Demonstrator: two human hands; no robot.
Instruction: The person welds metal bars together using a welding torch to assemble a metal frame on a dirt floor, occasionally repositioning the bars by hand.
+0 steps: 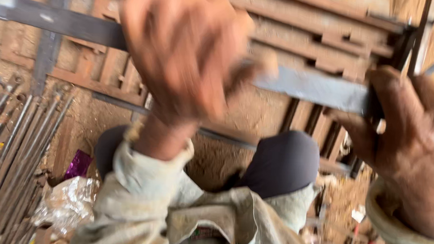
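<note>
Both hands gripped one flat steel bar held crosswise in front of the person.

Blurred and closest to the lens, the left hand (183,53) was closed in a fist around the flat steel bar (316,88), which ran from the upper left edge, behind that fist, and on to the right hand (414,146). The right hand clamped the bar's right end, fingers wrapped over it near an upright metal post (420,34). Below the bar lay the person's dark-trousered knees (283,162) and pale sleeves. A bundle of long steel rods (11,148) lay on the dusty floor (258,112) at lower left, well apart from both hands, beside crumpled plastic wrap (66,203).
</note>
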